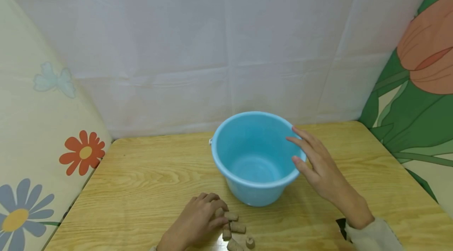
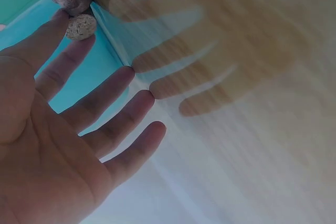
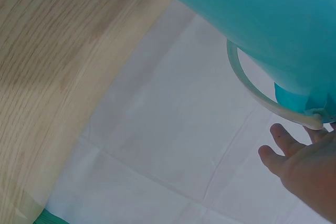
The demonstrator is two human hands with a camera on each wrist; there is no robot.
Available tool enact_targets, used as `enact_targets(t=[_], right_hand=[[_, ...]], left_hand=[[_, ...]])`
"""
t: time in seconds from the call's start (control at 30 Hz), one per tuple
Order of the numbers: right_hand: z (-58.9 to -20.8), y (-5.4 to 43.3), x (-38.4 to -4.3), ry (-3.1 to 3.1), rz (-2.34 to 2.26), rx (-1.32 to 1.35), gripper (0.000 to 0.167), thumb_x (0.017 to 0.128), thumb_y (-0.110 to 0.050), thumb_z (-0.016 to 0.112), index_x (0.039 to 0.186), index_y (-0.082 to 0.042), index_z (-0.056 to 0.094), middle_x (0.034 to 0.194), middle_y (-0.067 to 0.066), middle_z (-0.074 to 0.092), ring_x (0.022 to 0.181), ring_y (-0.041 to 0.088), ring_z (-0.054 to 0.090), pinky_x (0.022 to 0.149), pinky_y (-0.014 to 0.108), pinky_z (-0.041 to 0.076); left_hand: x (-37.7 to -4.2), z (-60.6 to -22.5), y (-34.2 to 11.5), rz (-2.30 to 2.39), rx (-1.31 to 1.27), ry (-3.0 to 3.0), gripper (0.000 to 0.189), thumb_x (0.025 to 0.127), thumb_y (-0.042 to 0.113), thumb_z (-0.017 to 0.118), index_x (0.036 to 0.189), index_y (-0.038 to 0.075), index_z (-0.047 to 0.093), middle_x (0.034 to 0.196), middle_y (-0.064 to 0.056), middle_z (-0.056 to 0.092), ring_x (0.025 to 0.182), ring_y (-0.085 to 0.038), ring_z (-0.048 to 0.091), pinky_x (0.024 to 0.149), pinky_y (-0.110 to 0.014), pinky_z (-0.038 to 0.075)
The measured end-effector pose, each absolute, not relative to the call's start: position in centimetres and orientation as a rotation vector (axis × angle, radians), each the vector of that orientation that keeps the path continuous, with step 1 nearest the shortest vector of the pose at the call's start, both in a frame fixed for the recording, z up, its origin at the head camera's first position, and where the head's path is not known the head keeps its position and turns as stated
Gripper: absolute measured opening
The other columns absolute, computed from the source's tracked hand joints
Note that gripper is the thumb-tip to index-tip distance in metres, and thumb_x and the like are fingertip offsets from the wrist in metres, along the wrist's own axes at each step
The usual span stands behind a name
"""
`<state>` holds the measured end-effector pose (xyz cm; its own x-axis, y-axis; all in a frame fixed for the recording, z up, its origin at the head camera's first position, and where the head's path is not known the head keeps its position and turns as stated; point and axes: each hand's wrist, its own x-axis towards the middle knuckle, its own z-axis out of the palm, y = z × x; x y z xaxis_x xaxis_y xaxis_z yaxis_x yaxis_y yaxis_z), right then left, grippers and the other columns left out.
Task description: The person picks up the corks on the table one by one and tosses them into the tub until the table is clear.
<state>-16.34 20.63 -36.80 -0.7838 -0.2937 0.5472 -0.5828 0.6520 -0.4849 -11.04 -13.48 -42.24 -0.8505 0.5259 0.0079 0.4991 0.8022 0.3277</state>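
A light-blue bucket (image 1: 256,196) stands upright on the wooden table, with nothing visible inside. At its right rim is my right hand (image 1: 323,170), fingers fairly straight and spread, thumb and fingertips overlapping the edge. The right wrist view shows fingers beside the pale handle (image 3: 257,95), near its hinge. In front of the bucket, my left hand (image 1: 199,217) pinches a cork (image 2: 81,27) between thumb and index finger, the other fingers spread just over the tabletop. More corks lie beside that hand, among them a sideways one (image 1: 238,227) and an upright one (image 1: 250,242).
The wooden table (image 1: 152,180) reflects the left hand in the left wrist view. A white cloth (image 1: 159,46) hangs behind its back edge. Flower-printed panels stand at the left (image 1: 32,125) and right (image 1: 421,117) sides.
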Motion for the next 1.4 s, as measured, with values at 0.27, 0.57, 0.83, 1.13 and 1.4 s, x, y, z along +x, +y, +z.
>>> enact_targets(t=[0.27, 0.57, 0.83, 1.13, 1.4], right_hand=[[-36.7, 20.6, -16.3, -2.449, 0.934, 0.689, 0.045, 0.097, -0.013, 0.056, 0.141, -0.013, 0.053, 0.159, 0.01, 0.035, 0.142, 0.042, 0.033, 0.102, 0.072, 0.031], [-36.6, 20.5, -16.2, -2.454, 0.941, 0.684, 0.044, 0.097, -0.014, 0.056, 0.142, -0.013, 0.052, 0.159, 0.011, 0.034, 0.142, 0.043, 0.033, 0.102, 0.074, 0.03], [-36.4, 20.5, -16.2, -2.445, 0.948, 0.689, 0.045, 0.097, -0.013, 0.056, 0.142, -0.013, 0.052, 0.159, 0.011, 0.035, 0.142, 0.043, 0.032, 0.102, 0.074, 0.03], [-36.6, 20.5, -16.2, -2.447, 0.955, 0.689, 0.045, 0.097, -0.013, 0.056, 0.142, -0.013, 0.052, 0.159, 0.011, 0.034, 0.142, 0.043, 0.032, 0.102, 0.073, 0.03], [-36.7, 20.5, -16.3, -2.448, 0.953, 0.689, 0.045, 0.097, -0.013, 0.056, 0.142, -0.013, 0.052, 0.16, 0.011, 0.034, 0.142, 0.044, 0.032, 0.102, 0.073, 0.029]], left_hand=[[-10.9, -42.1, -13.5, 0.487, 0.847, 2.939, 0.019, 0.095, 0.045, 0.061, 0.106, 0.032, 0.068, 0.119, 0.007, 0.066, 0.109, -0.02, 0.061, 0.092, -0.047, 0.052], [-11.0, -41.7, -13.6, 0.451, 0.873, 3.006, 0.021, 0.093, 0.042, 0.064, 0.108, 0.029, 0.069, 0.119, 0.004, 0.067, 0.108, -0.022, 0.063, 0.09, -0.049, 0.053], [-11.1, -41.4, -13.9, 0.473, 0.905, 3.055, 0.02, 0.092, 0.04, 0.066, 0.107, 0.028, 0.069, 0.118, 0.005, 0.067, 0.107, -0.021, 0.064, 0.085, -0.046, 0.054], [-11.0, -41.1, -14.1, 0.499, 0.89, 3.143, 0.02, 0.094, 0.039, 0.065, 0.107, 0.025, 0.069, 0.117, 0.001, 0.069, 0.108, -0.02, 0.065, 0.086, -0.046, 0.055], [-11.2, -40.4, -14.6, 0.549, 0.939, 3.235, 0.019, 0.092, 0.037, 0.069, 0.104, 0.022, 0.069, 0.113, 0.003, 0.07, 0.102, -0.016, 0.067, 0.085, -0.041, 0.057]])
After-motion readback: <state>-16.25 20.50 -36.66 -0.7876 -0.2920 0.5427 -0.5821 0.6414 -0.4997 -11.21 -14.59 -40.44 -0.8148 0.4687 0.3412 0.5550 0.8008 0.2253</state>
